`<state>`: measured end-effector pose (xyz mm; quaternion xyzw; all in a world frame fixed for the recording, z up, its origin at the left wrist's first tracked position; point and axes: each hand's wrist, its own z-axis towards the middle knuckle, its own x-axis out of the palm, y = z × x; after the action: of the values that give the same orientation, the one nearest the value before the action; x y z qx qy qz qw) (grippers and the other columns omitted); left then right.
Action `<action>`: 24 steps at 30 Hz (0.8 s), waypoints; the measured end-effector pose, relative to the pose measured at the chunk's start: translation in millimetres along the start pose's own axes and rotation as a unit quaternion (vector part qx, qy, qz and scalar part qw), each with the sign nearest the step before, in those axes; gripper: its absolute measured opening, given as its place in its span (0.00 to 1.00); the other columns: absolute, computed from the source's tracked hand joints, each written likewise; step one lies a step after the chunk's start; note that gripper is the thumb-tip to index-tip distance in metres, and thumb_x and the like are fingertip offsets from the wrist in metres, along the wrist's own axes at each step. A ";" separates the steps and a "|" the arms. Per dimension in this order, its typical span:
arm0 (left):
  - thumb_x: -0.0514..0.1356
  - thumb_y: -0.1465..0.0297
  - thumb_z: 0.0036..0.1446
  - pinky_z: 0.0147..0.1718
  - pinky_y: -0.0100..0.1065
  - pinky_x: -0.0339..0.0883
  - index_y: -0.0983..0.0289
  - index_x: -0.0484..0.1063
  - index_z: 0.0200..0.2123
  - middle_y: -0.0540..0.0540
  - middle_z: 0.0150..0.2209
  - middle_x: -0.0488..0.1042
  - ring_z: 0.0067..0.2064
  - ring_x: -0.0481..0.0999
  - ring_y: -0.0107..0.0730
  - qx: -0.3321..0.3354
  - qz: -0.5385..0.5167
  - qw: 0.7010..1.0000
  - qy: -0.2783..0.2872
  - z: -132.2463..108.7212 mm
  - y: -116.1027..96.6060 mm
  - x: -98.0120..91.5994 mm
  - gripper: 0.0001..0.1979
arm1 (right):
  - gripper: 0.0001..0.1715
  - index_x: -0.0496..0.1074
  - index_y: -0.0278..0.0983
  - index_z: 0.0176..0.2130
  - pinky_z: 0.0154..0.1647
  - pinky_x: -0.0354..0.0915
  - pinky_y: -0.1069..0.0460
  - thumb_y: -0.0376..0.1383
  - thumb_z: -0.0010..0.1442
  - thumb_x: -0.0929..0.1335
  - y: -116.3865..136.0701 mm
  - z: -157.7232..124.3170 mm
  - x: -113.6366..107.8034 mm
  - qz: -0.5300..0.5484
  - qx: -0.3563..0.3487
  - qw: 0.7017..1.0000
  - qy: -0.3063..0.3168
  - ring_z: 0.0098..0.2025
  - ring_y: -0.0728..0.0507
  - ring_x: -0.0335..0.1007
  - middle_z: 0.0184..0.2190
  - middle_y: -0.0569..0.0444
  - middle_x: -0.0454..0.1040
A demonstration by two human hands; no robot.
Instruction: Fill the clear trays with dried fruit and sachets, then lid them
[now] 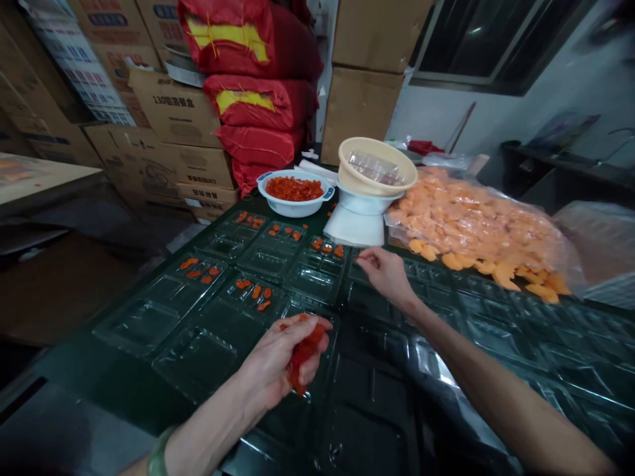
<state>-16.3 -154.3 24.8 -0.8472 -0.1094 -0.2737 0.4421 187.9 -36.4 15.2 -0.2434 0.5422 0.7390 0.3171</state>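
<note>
My left hand (285,360) is closed around a handful of red-orange carrot pieces (303,354), held over the clear plastic compartment trays (198,337) on the dark table. My right hand (384,272) reaches forward over a tray near the middle, fingers pinched together; what they hold is too small to make out. Several tray compartments further out hold a few carrot pieces (253,291) each. A white bowl (296,206) full of the same pieces stands at the far edge.
A beige bowl (377,178) stacked on a white bowl stands behind the trays. A large plastic bag of pale orange slices (471,225) lies at the right. Red sacks (258,99) and cardboard boxes (169,112) are piled behind the table.
</note>
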 end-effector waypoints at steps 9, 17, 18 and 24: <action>0.52 0.64 0.57 0.10 0.25 0.48 0.66 0.66 0.36 0.47 0.16 0.63 0.11 0.58 0.22 0.081 0.074 0.992 -0.057 50.0 -22.8 23.9 0.11 | 0.22 0.67 0.34 0.47 0.25 0.60 0.55 0.43 0.56 0.64 28.6 -35.9 6.0 0.178 -0.074 0.972 0.136 0.24 0.50 0.63 0.26 0.56 0.70; 0.54 0.57 0.55 0.08 0.25 0.42 0.66 0.65 0.24 0.49 0.14 0.63 0.10 0.56 0.21 0.065 0.283 0.957 -0.009 82.7 -10.3 51.2 0.18 | 0.13 0.66 0.35 0.25 0.27 0.60 0.56 0.36 0.60 0.61 13.3 -60.3 -11.0 0.190 -0.085 0.966 0.156 0.24 0.51 0.63 0.21 0.58 0.68; 0.54 0.58 0.56 0.08 0.25 0.41 0.66 0.65 0.24 0.49 0.14 0.63 0.10 0.56 0.21 0.064 0.285 0.956 -0.020 85.9 -12.0 52.7 0.17 | 0.14 0.67 0.35 0.25 0.27 0.59 0.56 0.36 0.60 0.60 6.5 -55.4 -12.8 0.163 -0.087 0.974 0.133 0.24 0.50 0.63 0.21 0.57 0.68; 0.55 0.64 0.56 0.10 0.25 0.45 0.67 0.68 0.32 0.47 0.18 0.64 0.11 0.57 0.20 0.024 0.169 0.985 -0.037 93.5 -26.8 47.6 0.11 | 0.11 0.73 0.36 0.34 0.34 0.59 0.54 0.37 0.58 0.63 -39.6 8.2 -15.8 -0.144 0.028 0.989 0.026 0.33 0.45 0.68 0.30 0.50 0.74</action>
<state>45.8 -65.7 27.0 -0.8521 0.0121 -0.1611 0.4979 227.5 -23.4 3.1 -0.3288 0.5302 0.6636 0.4129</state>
